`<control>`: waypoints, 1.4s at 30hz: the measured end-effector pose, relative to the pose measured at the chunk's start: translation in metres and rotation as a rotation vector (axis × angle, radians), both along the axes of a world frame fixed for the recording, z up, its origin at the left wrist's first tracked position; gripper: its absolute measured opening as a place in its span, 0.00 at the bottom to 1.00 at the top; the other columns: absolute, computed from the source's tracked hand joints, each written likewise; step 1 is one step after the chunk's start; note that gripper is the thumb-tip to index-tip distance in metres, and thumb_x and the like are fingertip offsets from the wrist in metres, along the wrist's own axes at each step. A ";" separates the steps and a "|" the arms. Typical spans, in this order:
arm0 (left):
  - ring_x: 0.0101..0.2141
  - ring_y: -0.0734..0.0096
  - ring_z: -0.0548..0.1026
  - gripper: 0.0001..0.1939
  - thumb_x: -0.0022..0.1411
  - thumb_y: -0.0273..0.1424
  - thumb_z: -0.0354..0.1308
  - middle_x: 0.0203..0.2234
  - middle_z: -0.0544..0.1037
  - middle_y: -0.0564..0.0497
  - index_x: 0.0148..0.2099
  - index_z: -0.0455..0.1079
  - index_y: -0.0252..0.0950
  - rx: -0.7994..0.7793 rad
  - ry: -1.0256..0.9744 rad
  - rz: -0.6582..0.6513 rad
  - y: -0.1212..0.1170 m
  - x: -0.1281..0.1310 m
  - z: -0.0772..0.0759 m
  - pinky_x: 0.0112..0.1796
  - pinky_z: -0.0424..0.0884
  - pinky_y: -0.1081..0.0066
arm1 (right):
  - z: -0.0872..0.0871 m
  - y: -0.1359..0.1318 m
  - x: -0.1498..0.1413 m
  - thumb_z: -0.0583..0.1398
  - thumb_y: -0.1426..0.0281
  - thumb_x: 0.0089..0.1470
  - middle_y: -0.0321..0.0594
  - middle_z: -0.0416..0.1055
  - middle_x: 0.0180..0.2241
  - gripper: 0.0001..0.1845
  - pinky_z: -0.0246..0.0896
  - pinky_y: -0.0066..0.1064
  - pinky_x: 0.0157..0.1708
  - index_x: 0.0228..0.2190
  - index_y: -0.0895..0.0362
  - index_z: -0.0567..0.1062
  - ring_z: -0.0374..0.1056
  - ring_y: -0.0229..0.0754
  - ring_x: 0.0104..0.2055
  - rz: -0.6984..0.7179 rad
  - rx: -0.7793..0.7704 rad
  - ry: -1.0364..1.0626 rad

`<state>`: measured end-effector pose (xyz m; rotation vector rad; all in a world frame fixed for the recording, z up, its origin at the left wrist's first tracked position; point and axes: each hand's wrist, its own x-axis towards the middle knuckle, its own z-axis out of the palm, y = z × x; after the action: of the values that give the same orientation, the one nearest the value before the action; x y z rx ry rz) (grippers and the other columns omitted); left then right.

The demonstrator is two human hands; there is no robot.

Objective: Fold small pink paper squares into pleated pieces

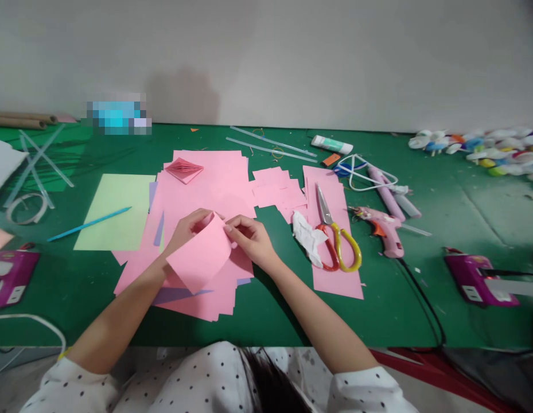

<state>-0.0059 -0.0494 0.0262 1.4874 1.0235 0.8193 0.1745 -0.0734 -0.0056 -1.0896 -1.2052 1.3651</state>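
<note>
Between my two hands a square of pink paper (201,255) is held up at a tilt, its near corner bending toward me. My left hand (191,225) grips it from behind at the far left edge, its fingers partly hidden by the sheet. With thumb and fingers, my right hand (248,236) pinches the right corner. Below lies a stack of pink paper sheets (214,183), with a pleated pink paper piece (184,170) on its far left corner. Small pink paper squares (277,189) are heaped to the right of the stack.
Scissors (333,229) and crumpled tissue (308,238) rest on pink strips at right, beside a pink glue gun (389,226) with a trailing cord. A blue pencil (89,223) crosses pale green paper (120,198). Purple power strips (477,278) sit at both sides. Glue sticks (270,148) lie behind.
</note>
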 end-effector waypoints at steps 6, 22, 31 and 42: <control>0.42 0.61 0.77 0.09 0.57 0.36 0.67 0.42 0.79 0.45 0.39 0.79 0.38 0.138 0.040 0.068 0.006 -0.003 -0.010 0.44 0.73 0.64 | -0.003 -0.001 -0.002 0.64 0.55 0.54 0.35 0.71 0.27 0.16 0.62 0.30 0.27 0.29 0.55 0.75 0.65 0.36 0.26 0.024 0.025 -0.037; 0.33 0.66 0.76 0.08 0.51 0.28 0.59 0.29 0.80 0.53 0.35 0.76 0.36 0.231 0.245 0.357 0.009 -0.012 -0.015 0.34 0.70 0.71 | -0.003 -0.017 -0.009 0.61 0.58 0.59 0.52 0.67 0.55 0.30 0.66 0.52 0.55 0.59 0.51 0.62 0.64 0.54 0.60 -0.089 0.628 -0.610; 0.35 0.67 0.77 0.09 0.57 0.30 0.54 0.33 0.82 0.51 0.38 0.75 0.37 0.221 0.212 0.374 0.010 -0.009 -0.017 0.36 0.73 0.71 | -0.016 -0.025 -0.025 0.60 0.63 0.58 0.51 0.58 0.64 0.32 0.54 0.58 0.63 0.62 0.49 0.60 0.50 0.60 0.69 -0.017 0.868 -0.901; 0.38 0.65 0.79 0.11 0.63 0.36 0.56 0.36 0.83 0.51 0.39 0.77 0.36 0.256 0.460 0.274 0.008 -0.005 -0.010 0.43 0.72 0.69 | -0.002 -0.006 0.009 0.58 0.65 0.61 0.49 0.71 0.50 0.16 0.69 0.46 0.49 0.50 0.53 0.70 0.69 0.50 0.53 -0.457 0.513 -0.466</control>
<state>-0.0105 -0.0411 0.0161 1.8306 1.5357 0.8409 0.1837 -0.0790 -0.0073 -1.2334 -1.4188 0.4234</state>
